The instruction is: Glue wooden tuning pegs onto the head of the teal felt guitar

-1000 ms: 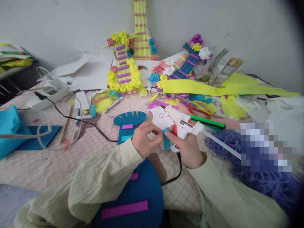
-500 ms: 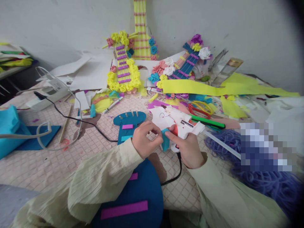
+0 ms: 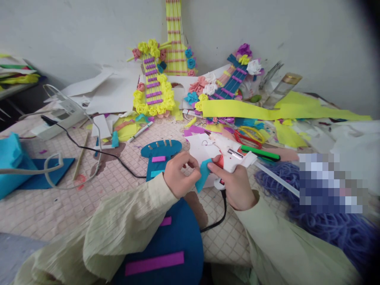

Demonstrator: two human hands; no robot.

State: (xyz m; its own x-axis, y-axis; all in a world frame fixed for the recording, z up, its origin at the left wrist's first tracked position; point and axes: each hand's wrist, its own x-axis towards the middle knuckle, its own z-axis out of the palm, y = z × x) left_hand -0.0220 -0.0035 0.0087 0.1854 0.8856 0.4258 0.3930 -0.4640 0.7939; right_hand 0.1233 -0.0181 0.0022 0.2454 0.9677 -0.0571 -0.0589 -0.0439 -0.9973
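My left hand (image 3: pixel 180 177) is closed in a pinch at the left edge of a light-blue paper strip (image 3: pixel 203 175). My right hand (image 3: pixel 238 187) is wrapped round a white hot glue gun (image 3: pixel 230 153), its nozzle towards the upper left and a long glue stick (image 3: pixel 277 180) out of its back. The right thumb or a finger also touches the strip's right edge. Beneath my left forearm lies a dark-blue guitar-shaped cutout (image 3: pixel 185 237) with purple and light-blue bars and small pegs on its head; the sleeve hides part of its neck.
Decorated paper guitars (image 3: pixel 153 83) lean at the wall. Red-and-yellow scissors (image 3: pixel 251 135), a green cutter (image 3: pixel 261 153) and purple yarn (image 3: pixel 276 178) lie beyond and right of the glue gun. A power strip (image 3: pixel 59 122) with cords stands left. A black cord (image 3: pixel 225 209) hangs from the gun.
The light-blue strip has turned and more of it shows between my hands. My left hand has shifted slightly left. The glue gun stays in my right hand, tilted a little differently.
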